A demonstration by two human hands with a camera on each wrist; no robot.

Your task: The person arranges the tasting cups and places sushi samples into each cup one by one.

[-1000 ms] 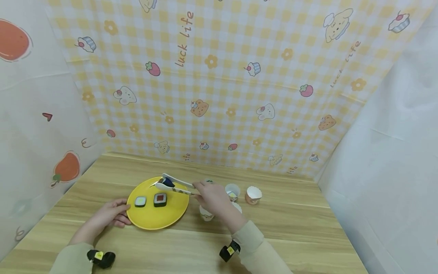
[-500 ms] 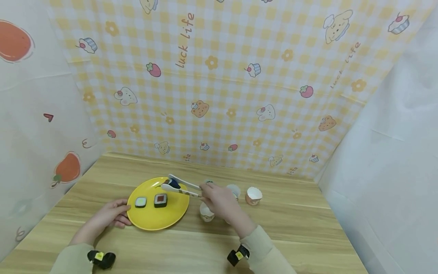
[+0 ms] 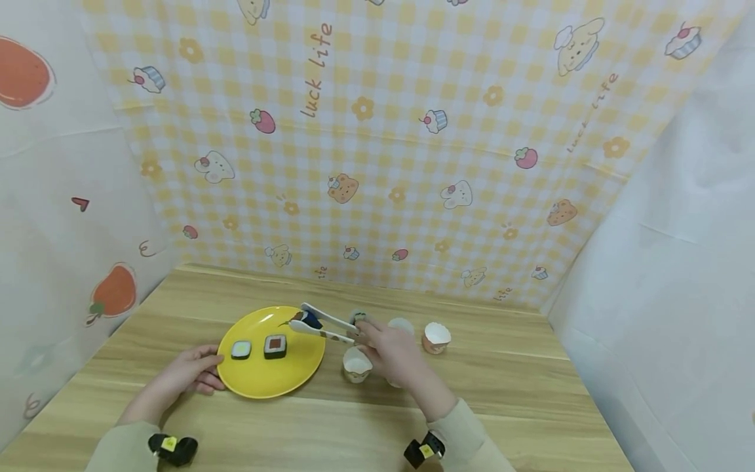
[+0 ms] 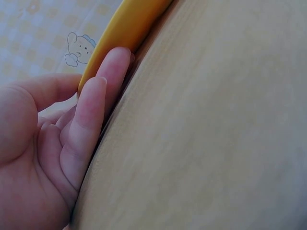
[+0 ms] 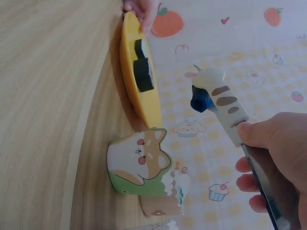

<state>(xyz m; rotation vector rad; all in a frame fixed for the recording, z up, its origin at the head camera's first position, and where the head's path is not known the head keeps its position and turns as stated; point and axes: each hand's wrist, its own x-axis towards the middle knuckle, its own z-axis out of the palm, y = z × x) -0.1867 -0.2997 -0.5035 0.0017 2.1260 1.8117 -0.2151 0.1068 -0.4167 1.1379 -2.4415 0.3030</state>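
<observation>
My left hand pinches the left rim of a yellow plate, thumb on top and fingers beneath. On the plate lie two sushi rolls: a small one with a pale green centre and a larger one with a red-brown centre. My right hand holds white tongs with brown paw marks. Between their tips sits a dark blue, cone-like piece with green and reddish bits at one end. It hangs above the plate's right part, clear of it in the right wrist view.
Several paper baking cups stand right of the plate. The nearest cup has a dog print. Another cup stands at the far right. Behind the hand, a cup shows something dark inside. The patterned cloth rises behind the table.
My right hand has moved to the right with the tongs, carrying the dark blue piece toward the plate's right edge. The left hand and the plate have stayed put.
</observation>
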